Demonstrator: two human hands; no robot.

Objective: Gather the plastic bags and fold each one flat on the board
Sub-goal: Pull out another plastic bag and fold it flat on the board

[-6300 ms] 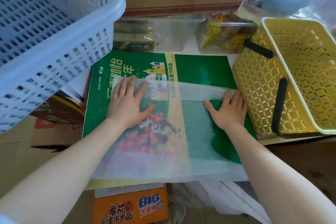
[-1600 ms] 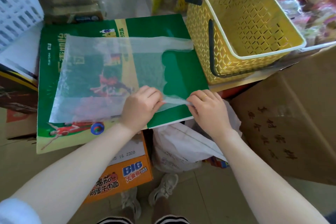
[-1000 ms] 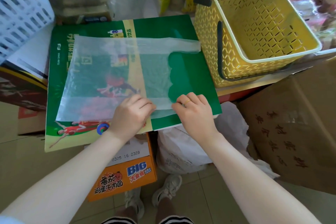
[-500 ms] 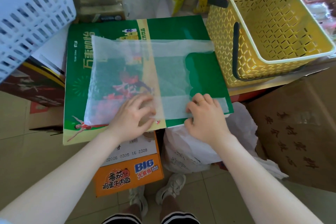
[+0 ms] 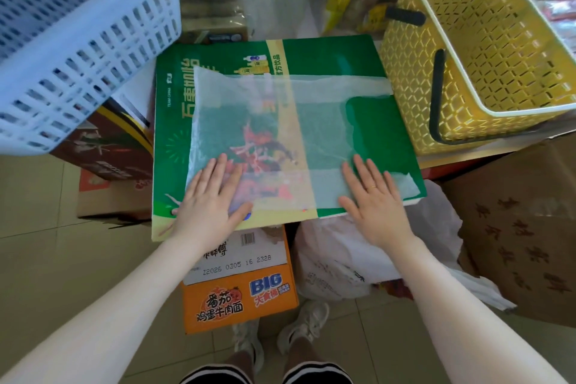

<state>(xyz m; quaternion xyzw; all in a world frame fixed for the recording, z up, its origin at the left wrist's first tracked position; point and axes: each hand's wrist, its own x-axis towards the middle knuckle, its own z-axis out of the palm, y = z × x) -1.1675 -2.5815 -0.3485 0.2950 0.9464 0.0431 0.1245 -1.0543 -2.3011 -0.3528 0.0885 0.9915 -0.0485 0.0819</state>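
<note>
A thin translucent white plastic bag (image 5: 280,121) lies spread on the green printed board (image 5: 386,128), its handles pointing right toward the yellow basket. The bag's near edge is doubled over into a paler strip. My left hand (image 5: 212,199) presses flat on the bag's near left corner, fingers straight. My right hand (image 5: 374,196), a ring on one finger, presses flat on the folded strip near the lower handle. More white plastic bags (image 5: 352,259) lie bunched below the board's front edge.
A yellow basket (image 5: 486,50) with black handles stands right of the board. A white-blue lattice basket (image 5: 71,40) overhangs at the left. Cardboard boxes (image 5: 523,227) stand at the right, an orange noodle carton (image 5: 240,287) below. Packaged goods (image 5: 352,3) lie behind the board.
Both hands went from pinching and folding the bag's near edge to lying flat on it. The left hand slid left, the right hand slightly right.
</note>
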